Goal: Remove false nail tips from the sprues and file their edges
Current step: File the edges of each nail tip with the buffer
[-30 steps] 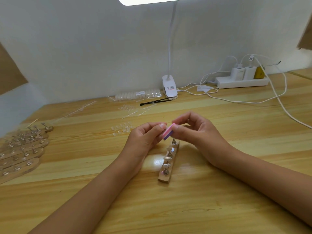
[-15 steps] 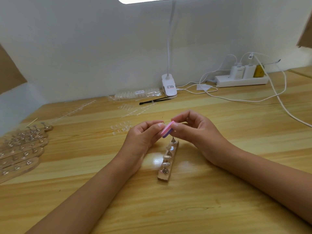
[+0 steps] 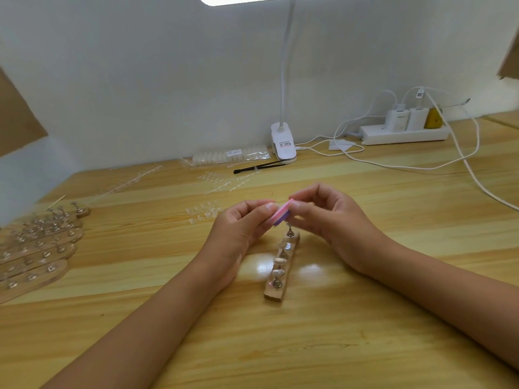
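Note:
My left hand [image 3: 241,228] grips a small pink and purple file block [image 3: 280,216] between thumb and fingers. My right hand [image 3: 328,217] pinches its fingertips together against the block's far end; the false nail tip between them is too small and blurred to make out. Both hands hover just above the far end of a wooden nail stand [image 3: 278,289], which carries several metal pegs, some with tips [image 3: 280,261] on them. Loose clear nail tips [image 3: 203,211] lie on the table left of my hands. Clear sprues [image 3: 224,185] lie farther back.
More wooden stands [image 3: 42,256] with pegs are stacked at the left edge. A clip lamp [image 3: 283,144], a bag of tips [image 3: 230,157] and a black tool [image 3: 255,167] sit by the wall. A power strip [image 3: 404,134] with trailing white cables [image 3: 474,175] is at the back right.
Both hands stay in place over the stand. The right fingertips have shifted slightly against the block, and the camera view has drifted a little.

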The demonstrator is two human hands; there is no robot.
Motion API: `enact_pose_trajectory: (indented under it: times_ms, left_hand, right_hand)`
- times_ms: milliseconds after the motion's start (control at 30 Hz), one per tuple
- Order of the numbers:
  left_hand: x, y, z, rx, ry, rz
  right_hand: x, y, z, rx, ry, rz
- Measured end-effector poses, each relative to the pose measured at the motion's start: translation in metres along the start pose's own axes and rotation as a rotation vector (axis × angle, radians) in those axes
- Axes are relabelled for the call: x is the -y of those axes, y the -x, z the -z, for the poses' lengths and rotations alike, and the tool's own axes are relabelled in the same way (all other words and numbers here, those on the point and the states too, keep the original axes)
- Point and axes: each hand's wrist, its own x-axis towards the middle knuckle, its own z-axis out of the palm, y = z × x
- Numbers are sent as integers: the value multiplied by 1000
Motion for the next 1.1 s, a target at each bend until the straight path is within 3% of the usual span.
enact_pose_trajectory:
  times_ms: [67, 167, 300, 433, 600, 733, 867, 1000, 1100]
  left_hand:
    - [0, 0, 0, 7, -11, -10]
    - [-1, 0, 0, 3, 37, 7]
    - [1, -1, 2, -3, 64, 8]
    - [0, 0, 1, 11, 45, 1]
    - [0, 0, 2, 32, 32, -17]
    - [-1, 1, 0, 54, -20, -16]
    - [0, 2, 0, 60, -15, -39]
    - [-1, 2, 0, 54, -25, -24]
    - [0, 2, 0, 69, -40, -32]
  right_hand:
    - [-2, 0, -2, 28, 37, 7]
    - [0, -5, 3, -111, -70, 29]
    - [0, -5, 3, -69, -89, 20]
    - [2, -5, 6, -161, -73, 26]
    - [0, -1, -2, 23, 67, 3]
    - [5, 0, -1, -79, 17, 91]
    - [4, 5, -6, 74, 87, 71]
    - [5, 2, -5, -40, 48, 97]
    - [5, 3, -4, 25, 59, 72]
